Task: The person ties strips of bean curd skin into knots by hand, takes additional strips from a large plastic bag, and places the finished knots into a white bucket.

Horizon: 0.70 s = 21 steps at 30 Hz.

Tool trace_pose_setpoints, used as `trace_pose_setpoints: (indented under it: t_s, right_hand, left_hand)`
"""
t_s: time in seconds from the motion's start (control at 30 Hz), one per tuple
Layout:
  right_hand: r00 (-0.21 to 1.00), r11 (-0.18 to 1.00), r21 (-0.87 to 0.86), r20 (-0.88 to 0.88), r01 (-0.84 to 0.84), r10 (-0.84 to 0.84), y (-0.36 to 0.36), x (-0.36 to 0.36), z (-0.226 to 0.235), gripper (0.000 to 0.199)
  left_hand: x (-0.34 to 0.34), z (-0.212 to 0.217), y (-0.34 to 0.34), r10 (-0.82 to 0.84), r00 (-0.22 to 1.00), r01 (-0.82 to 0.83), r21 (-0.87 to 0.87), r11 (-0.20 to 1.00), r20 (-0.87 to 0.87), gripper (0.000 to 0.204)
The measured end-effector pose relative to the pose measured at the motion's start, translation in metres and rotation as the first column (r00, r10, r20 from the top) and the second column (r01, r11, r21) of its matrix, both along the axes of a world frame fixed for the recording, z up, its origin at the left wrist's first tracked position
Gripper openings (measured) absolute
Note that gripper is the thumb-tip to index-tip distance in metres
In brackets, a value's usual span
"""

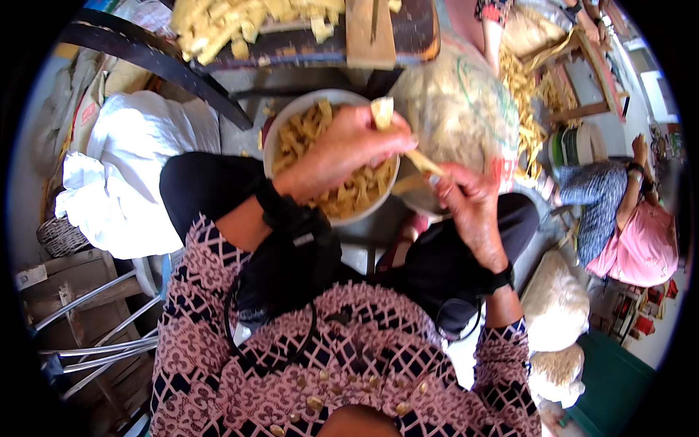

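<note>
A pale yellow flat strip (424, 162) runs between my two hands. My left hand (353, 144) is closed round one end of it, and a folded yellow end (382, 112) sticks up above the fingers. My right hand (470, 204) pinches the other end between thumb and fingers. Beneath my left hand, a round white basin (271, 138) holds many small folded yellow pieces (364, 188); the hand and forearm hide part of it. What the strip is made of I cannot tell.
A dark wooden stool (419, 36) ahead bears more yellow pieces and a slotted wooden block (370, 36). A big clear plastic sack (455, 102) stands right of the basin. White cloth (138, 167) lies left. Another person in pink (637, 244) sits at far right, near loose yellow strips (520, 95).
</note>
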State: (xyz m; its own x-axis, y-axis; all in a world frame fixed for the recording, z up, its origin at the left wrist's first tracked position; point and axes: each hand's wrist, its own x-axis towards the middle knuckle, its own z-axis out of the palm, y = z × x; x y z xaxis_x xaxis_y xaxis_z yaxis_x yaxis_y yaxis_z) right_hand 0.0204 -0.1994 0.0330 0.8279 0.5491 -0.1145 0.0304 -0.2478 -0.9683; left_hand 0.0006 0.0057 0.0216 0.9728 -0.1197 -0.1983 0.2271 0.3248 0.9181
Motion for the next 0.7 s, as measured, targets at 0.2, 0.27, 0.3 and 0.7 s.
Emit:
trace_pose_setpoints:
  t_s: [0.2, 0.27, 0.3, 0.7]
  right_hand:
    - [0.789, 0.969, -0.248, 0.594, -0.011, 0.161, 0.047, 0.078, 0.027, 0.015]
    - [0.556, 0.976, -0.217, 0.815, 0.025, 0.167, 0.068, 0.112, 0.035, 0.011]
    - [0.486, 0.977, -0.211, 0.856, 0.02, 0.175, 0.08, 0.128, 0.04, 0.01]
    - [0.496, 0.981, -0.185, 0.859, 0.06, 0.131, 0.065, 0.151, 0.006, 0.008]
  left_hand:
    - [0.037, 0.022, 0.04, 0.243, 0.93, -0.272, 0.073, 0.959, 0.277, 0.01]
    - [0.056, 0.037, 0.049, 0.356, 0.881, -0.406, 0.112, 0.907, 0.311, 0.011]
    - [0.069, 0.038, 0.058, 0.383, 0.863, -0.448, 0.147, 0.882, 0.328, 0.013]
    - [0.072, 0.017, 0.079, 0.353, 0.876, -0.436, 0.224, 0.872, 0.329, 0.012]
